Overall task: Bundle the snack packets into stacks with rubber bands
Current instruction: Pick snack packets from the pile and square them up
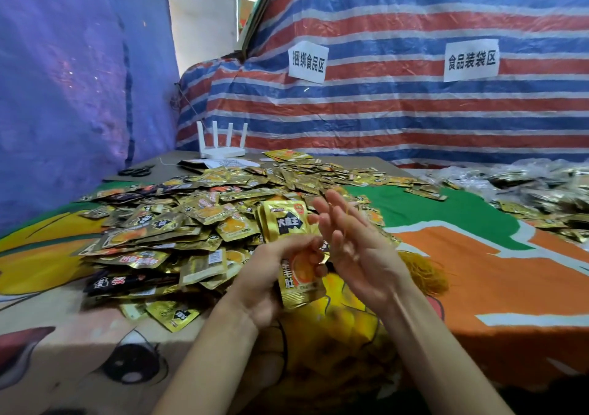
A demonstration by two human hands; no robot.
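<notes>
stack: left hand (271, 277) fingers wrapped round snack packets (287, 223), not banded yet
right hand (353, 245): fingers straight, spread; rubber bands (427, 271) heaped just beside
to do: huge loose pile (165, 226), loads left imo

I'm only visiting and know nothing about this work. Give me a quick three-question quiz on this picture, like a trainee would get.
1. True or false: the left hand grips a stack of gold packets.
2. The right hand is: A) clenched in a fist B) open, fingers straight C) out of view.
3. What is the orange tangle lying just beyond the right hand?

Key: 1 true; 2 B; 3 rubber bands.
</notes>
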